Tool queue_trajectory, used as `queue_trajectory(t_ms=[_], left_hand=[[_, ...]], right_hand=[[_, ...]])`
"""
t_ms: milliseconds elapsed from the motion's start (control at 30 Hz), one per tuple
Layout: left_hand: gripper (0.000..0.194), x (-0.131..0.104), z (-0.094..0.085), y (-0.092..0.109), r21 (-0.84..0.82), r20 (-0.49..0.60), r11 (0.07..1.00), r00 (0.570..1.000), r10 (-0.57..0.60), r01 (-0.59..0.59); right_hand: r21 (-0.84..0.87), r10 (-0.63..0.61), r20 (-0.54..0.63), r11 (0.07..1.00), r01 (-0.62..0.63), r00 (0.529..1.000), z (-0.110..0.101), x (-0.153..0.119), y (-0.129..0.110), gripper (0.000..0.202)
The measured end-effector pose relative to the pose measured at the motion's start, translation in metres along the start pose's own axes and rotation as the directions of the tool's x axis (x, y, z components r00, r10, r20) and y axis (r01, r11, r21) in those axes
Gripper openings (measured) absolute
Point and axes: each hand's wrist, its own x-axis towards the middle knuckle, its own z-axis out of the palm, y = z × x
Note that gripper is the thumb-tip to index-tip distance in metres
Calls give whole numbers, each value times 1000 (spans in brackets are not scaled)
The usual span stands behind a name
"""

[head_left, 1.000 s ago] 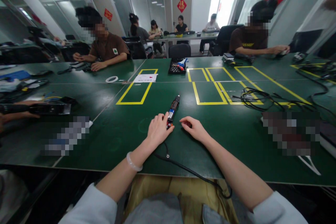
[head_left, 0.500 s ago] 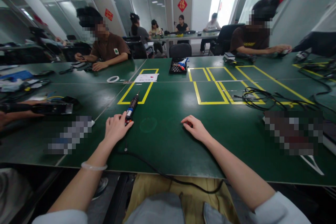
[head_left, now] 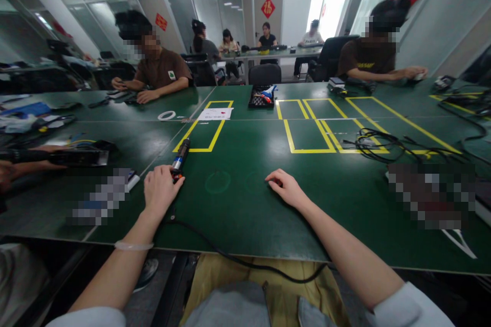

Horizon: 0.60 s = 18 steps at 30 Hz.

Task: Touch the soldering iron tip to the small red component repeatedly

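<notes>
Ahead, 福 sign [head_left: 268, 7], left hand [head_left: 160, 190] holding tool [head_left: 180, 156]

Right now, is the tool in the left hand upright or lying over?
Lying over: the tool stretches forward from the left hand, low along the table. Whether fully flat, I cannot tell.

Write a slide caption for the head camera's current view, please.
Left hand on a slim tool, right hand resting apart, at a yellow-taped green table.

From afar I count my one left hand [head_left: 161, 186] and one right hand [head_left: 286, 187], one bracelet [head_left: 134, 247], one corded tool [head_left: 181, 155], one tape roll [head_left: 160, 118], one black tray [head_left: 262, 107], two people in brown shirts [head_left: 163, 65].
</notes>
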Motion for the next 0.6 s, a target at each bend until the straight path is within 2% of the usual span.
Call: queue_trajectory(t_ms=[133, 267, 333, 400, 433, 500, 533, 600], left_hand=[[42, -2, -9, 4, 13, 34, 1000, 999, 22, -23], [42, 4, -24, 12, -10, 20, 1000, 1000, -18, 18], [43, 7, -33, 24, -101, 41, 994, 998, -41, 45], [41, 10, -42, 44, -300, 104, 952, 994, -23, 53], [39, 11, -45, 57, -433, 137, 901, 990, 24, 38], [37, 11, -51, 89, -702, 172, 713, 967, 188, -14], [37, 10, -53, 107, -809, 176, 587, 942, 287, -28], [39, 8, -53, 142, -937, 201, 348, 868, 454, 35]], right_hand=[[-1, 1, 3, 1000, -1, 1000, 0, 0, -1, 14], [-4, 1, -4, 1000, -1, 1000, 0, 0, -3, 14], [0, 3, -3, 1000, -3, 1000, 0, 1, -4, 14], [5, 1, -4, 1000, -1, 1000, 1, 1, -4, 14], [7, -1, -6, 1000, 1, 1000, 1, 1, -4, 14], [16, -6, -4, 1000, 6, 1000, 1, 1, -3, 15], [26, -9, -2, 1000, 9, 1000, 2, 1, -2, 15], [63, -9, 10, 998, 8, 1000, 2, 0, -3, 16]])
